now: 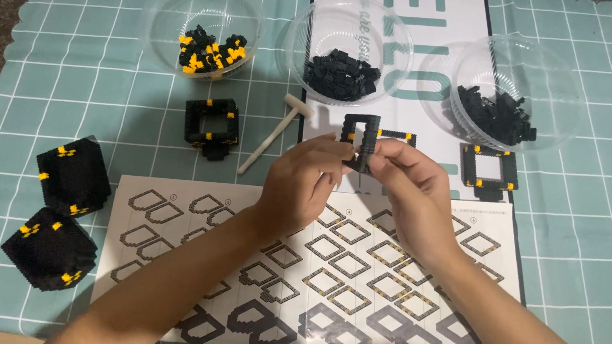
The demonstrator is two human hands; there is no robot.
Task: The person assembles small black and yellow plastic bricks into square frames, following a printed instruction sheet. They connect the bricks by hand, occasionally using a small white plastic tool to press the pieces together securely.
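My left hand and my right hand meet above an instruction sheet, both pinching a small black square frame of tiny bricks held upright between the fingertips. The frame's lower edge is hidden by my fingers. A white plastic hammer-like tool lies just left of my hands. A finished black and yellow square ring sits to the left. Another flat square ring lies to the right.
Three clear bowls stand at the back: one with black and yellow bricks, two with black bricks. Two larger black brick blocks rest at the left on a teal checked cloth.
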